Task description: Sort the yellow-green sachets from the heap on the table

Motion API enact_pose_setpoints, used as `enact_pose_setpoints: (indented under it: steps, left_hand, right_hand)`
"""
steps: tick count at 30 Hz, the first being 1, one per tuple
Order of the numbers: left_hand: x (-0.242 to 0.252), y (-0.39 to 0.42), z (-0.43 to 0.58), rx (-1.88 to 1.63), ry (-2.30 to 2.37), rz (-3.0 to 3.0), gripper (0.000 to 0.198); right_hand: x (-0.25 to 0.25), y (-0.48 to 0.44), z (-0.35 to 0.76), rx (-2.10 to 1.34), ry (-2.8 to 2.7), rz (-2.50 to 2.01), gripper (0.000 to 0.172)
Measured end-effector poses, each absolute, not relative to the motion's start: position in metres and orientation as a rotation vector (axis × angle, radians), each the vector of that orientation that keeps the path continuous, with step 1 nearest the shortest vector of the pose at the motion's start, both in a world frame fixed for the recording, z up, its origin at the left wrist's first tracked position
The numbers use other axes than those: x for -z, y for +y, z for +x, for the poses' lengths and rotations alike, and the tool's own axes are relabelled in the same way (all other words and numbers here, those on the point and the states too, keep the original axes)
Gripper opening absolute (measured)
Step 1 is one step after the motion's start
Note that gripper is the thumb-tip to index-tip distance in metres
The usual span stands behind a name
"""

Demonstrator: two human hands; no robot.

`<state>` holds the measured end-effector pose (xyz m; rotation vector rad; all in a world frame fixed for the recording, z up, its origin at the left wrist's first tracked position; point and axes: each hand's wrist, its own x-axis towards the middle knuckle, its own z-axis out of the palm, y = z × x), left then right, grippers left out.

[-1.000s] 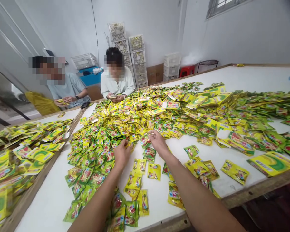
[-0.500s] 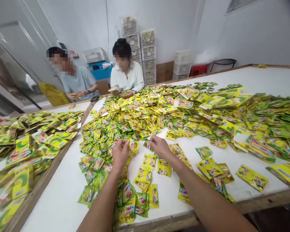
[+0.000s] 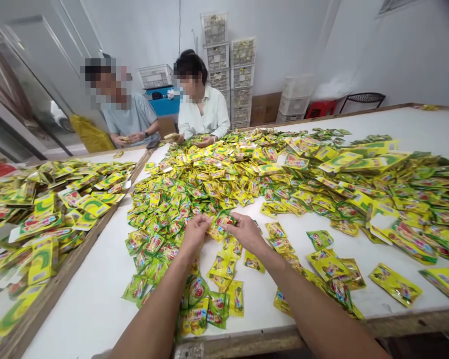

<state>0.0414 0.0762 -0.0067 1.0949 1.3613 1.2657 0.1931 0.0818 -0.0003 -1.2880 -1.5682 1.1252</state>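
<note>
My right hand [image 3: 247, 230] pinches a small green sachet [image 3: 224, 218] with a red fruit print, held just above the white table. Close beside it, my left hand [image 3: 195, 233] is closed, thumb against fingers, on the edge of a yellow sachet [image 3: 214, 234], partly hidden behind the green one. Under and in front of the hands lie loose yellow sachets [image 3: 222, 265]. More green sachets [image 3: 196, 290] lie near my left forearm. Beyond my fingers rises a large mixed heap of sachets [image 3: 194, 184].
A wooden divider [image 3: 93, 232] separates a pile of yellow flat boxes [image 3: 43, 259] on the left. More boxes [image 3: 404, 234] lie on the right. Two people sit across the table, one in a blue shirt [image 3: 134, 117], one in white [image 3: 209, 112]. Crates [image 3: 241, 77] stand stacked behind.
My hands have come together, the right bringing the green sachet up beside the yellow one in my left. The view has shifted slightly. The person in white has turned the head.
</note>
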Motion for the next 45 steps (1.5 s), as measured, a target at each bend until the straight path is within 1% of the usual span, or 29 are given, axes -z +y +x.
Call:
enact_pose_setpoints:
  steps: [5, 9, 11, 15, 20, 26, 30, 36, 38, 41, 45]
  left_hand:
    - [0.008, 0.077, 0.042, -1.244, 1.333, 1.076, 0.034]
    - [0.012, 0.079, 0.042, -1.253, 1.332, 1.086, 0.032]
    - [0.013, 0.081, 0.040, -1.262, 1.347, 1.102, 0.031]
    - [0.013, 0.084, 0.035, -1.248, 1.380, 1.154, 0.029]
    - [0.012, 0.083, 0.037, -1.195, 1.357, 1.186, 0.029]
    - [0.011, 0.081, 0.037, -1.184, 1.375, 1.199, 0.028]
    - [0.013, 0.082, 0.037, -1.191, 1.403, 1.190, 0.024]
    - [0.015, 0.079, 0.041, -1.207, 1.268, 1.086, 0.035]
    - [0.012, 0.076, 0.042, -1.201, 1.194, 1.034, 0.035]
    - [0.005, 0.074, 0.043, -1.192, 1.187, 0.976, 0.037]
    - [-0.004, 0.072, 0.044, -1.202, 1.174, 0.915, 0.038]
  right_hand:
    - [0.001, 0.082, 0.198, -1.261, -1.441, -1.126, 0.030]
    - [-0.001, 0.082, 0.198, -1.222, -1.527, -1.213, 0.024]
    - [-0.001, 0.082, 0.198, -1.204, -1.593, -1.224, 0.025]
    - [0.004, 0.086, 0.199, -1.245, -1.548, -1.166, 0.033]
    - [0.011, 0.088, 0.198, -1.262, -1.542, -1.147, 0.026]
    - [0.010, 0.087, 0.199, -1.210, -1.539, -1.177, 0.023]
    - [0.011, 0.087, 0.197, -1.105, -1.500, -1.233, 0.026]
    - [0.009, 0.081, 0.187, -0.908, -1.526, -1.389, 0.022]
    - [0.008, 0.080, 0.186, -0.882, -1.519, -1.413, 0.021]
    - [0.005, 0.080, 0.188, -0.952, -1.467, -1.413, 0.021]
    - [-0.001, 0.076, 0.194, -1.263, -1.414, -1.292, 0.027]
